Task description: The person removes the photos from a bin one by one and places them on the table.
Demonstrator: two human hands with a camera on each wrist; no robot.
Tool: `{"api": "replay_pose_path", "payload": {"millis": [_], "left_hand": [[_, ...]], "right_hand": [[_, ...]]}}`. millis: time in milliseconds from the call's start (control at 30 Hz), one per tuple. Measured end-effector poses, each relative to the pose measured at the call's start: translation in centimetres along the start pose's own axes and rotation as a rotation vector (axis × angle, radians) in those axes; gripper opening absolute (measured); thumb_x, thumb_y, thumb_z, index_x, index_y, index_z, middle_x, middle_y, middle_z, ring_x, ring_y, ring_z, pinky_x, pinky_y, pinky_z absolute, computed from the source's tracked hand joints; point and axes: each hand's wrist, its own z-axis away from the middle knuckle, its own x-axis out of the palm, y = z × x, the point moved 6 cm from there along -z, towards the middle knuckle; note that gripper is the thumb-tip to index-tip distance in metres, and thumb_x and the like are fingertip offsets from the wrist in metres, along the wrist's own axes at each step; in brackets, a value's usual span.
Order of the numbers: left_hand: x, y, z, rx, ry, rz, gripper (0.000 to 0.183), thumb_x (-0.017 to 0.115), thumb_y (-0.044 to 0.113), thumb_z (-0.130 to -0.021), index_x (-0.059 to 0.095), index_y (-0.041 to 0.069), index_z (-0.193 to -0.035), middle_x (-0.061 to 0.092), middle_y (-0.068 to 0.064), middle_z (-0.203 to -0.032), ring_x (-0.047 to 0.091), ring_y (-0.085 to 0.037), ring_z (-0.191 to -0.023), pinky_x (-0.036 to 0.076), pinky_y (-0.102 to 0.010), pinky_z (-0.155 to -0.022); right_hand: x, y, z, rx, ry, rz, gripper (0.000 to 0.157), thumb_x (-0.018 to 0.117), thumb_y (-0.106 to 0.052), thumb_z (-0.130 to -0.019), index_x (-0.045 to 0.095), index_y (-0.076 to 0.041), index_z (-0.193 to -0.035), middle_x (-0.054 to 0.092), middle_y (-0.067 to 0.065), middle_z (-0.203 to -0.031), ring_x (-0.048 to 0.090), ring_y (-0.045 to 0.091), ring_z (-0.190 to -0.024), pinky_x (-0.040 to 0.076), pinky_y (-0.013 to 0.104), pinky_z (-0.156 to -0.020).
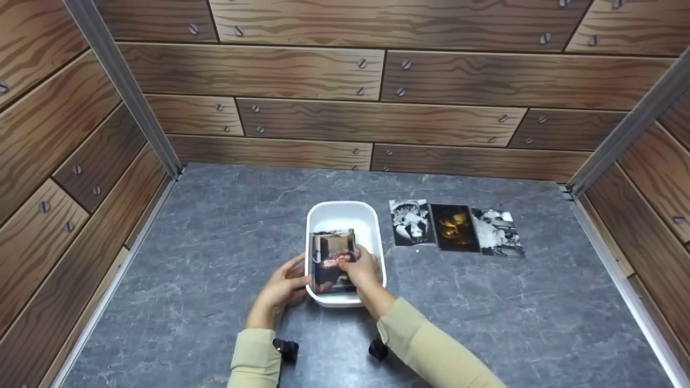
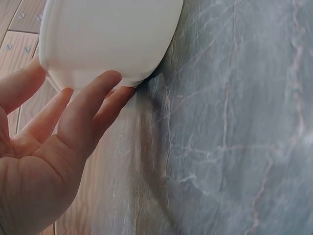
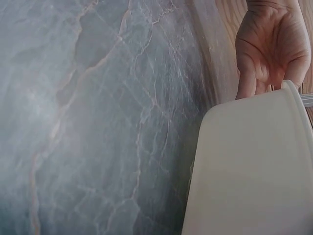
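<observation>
Inside tub (image 1: pixel 335 216), photos (image 1: pixel 329 255) lie lengthwise.

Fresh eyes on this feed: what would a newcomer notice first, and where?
Probably the white tub on the grey marbled surface, central in the head view, with the right hand gripping photos inside it and the left hand touching its left side. Then, right of the tub, three picture cards lying in a row: a dark one between two black-and-white ones.
</observation>
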Motion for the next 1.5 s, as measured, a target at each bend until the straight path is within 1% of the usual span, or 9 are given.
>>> {"api": "replay_pose_path", "payload": {"millis": [133, 300, 467, 667, 833, 933, 1200, 1367, 1500], "left_hand": [[0.1, 0.1, 0.0, 0.006, -0.009, 0.005, 0.067, 0.056, -0.005, -0.089, 0.027, -0.005, -0.149, 0.035, -0.038, -0.144, 0.055, -0.031, -0.117, 0.052, -0.043, -0.096], [0.1, 0.1, -0.1, -0.001, -0.001, 0.013, 0.067, 0.057, -0.006, -0.089, 0.027, -0.003, -0.149, 0.036, -0.037, -0.144, 0.058, -0.030, -0.114, 0.053, -0.043, -0.095], [0.0, 0.1, -0.1, 0.006, -0.011, 0.014, 0.066, 0.055, -0.006, -0.090, 0.027, -0.004, -0.149, 0.038, -0.037, -0.142, 0.059, -0.028, -0.111, 0.054, -0.041, -0.093], [-0.1, 0.1, -0.3, 0.005, -0.009, 0.008, 0.066, 0.056, -0.005, -0.090, 0.027, -0.004, -0.149, 0.038, -0.037, -0.143, 0.060, -0.026, -0.108, 0.056, -0.038, -0.089], [-0.1, 0.3, -0.4, 0.008, 0.013, 0.009, 0.065, 0.056, -0.006, -0.089, 0.029, -0.005, -0.148, 0.037, -0.038, -0.142, 0.058, -0.029, -0.110, 0.055, -0.041, -0.092], [-0.1, 0.2, -0.4, -0.004, 0.017, 0.004, 0.065, 0.056, -0.006, -0.090, 0.029, -0.005, -0.148, 0.037, -0.038, -0.143, 0.058, -0.028, -0.111, 0.055, -0.041, -0.092], [-0.1, -0.1, -0.2, -0.024, 0.051, 0.001, 0.065, 0.057, -0.008, -0.088, 0.031, -0.004, -0.148, 0.038, -0.038, -0.141, 0.060, -0.029, -0.108, 0.056, -0.040, -0.089], [0.0, -0.1, -0.3, -0.032, 0.053, -0.004, 0.066, 0.058, -0.007, -0.088, 0.031, -0.003, -0.148, 0.037, -0.037, -0.144, 0.059, -0.031, -0.112, 0.056, -0.041, -0.091], [0.0, -0.3, -0.3, -0.046, 0.051, -0.003, 0.066, 0.058, -0.006, -0.089, 0.031, -0.002, -0.149, 0.039, -0.036, -0.143, 0.061, -0.029, -0.109, 0.056, -0.040, -0.090]], "right_hand": [[0.1, -0.4, -0.2, -0.046, 0.024, -0.161, 0.061, 0.068, 0.010, -0.072, 0.056, 0.001, -0.131, 0.062, 0.015, -0.099, 0.056, 0.023, -0.088, 0.054, 0.030, -0.076], [0.0, -0.4, -0.3, -0.061, 0.047, -0.275, 0.056, 0.064, 0.013, -0.076, 0.056, -0.001, -0.129, 0.060, 0.010, -0.085, 0.053, 0.016, -0.075, 0.049, 0.023, -0.065], [-0.1, -0.5, -0.2, -0.096, 0.065, -0.305, 0.049, 0.061, 0.010, -0.083, 0.054, -0.003, -0.130, 0.061, 0.017, -0.097, 0.058, 0.025, -0.088, 0.054, 0.028, -0.068], [-0.4, -1.0, -0.2, -0.157, 0.084, -0.326, 0.036, 0.060, 0.007, -0.086, 0.061, 0.002, -0.122, 0.061, 0.023, -0.123, 0.057, 0.035, -0.116, 0.049, 0.041, -0.097], [-0.6, -1.1, -0.4, -0.135, 0.078, -0.363, 0.033, 0.063, 0.003, -0.086, 0.062, 0.001, -0.119, 0.064, 0.017, -0.099, 0.059, 0.024, -0.090, 0.052, 0.029, -0.076], [-1.6, -1.4, -0.7, -0.127, 0.092, -0.451, 0.033, 0.065, 0.005, -0.085, 0.060, 0.004, -0.117, 0.063, 0.016, -0.099, 0.057, 0.019, -0.088, 0.051, 0.024, -0.072], [-9.7, -2.1, -4.1, -0.160, 0.189, -0.675, 0.029, 0.068, 0.004, -0.084, 0.060, 0.006, -0.112, 0.064, 0.000, -0.091, 0.056, 0.005, -0.083, 0.050, 0.016, -0.074], [-17.8, 0.3, -8.0, -0.151, 0.340, -0.675, 0.025, 0.067, 0.004, -0.084, 0.062, 0.002, -0.109, 0.061, -0.015, -0.077, 0.056, -0.001, -0.077, 0.048, 0.013, -0.074], [-25.3, 3.9, -10.6, -0.006, 0.450, -0.607, 0.016, 0.072, -0.001, -0.082, 0.067, -0.013, -0.093, 0.058, -0.021, -0.066, 0.053, -0.002, -0.069, 0.046, 0.011, -0.066]]}}
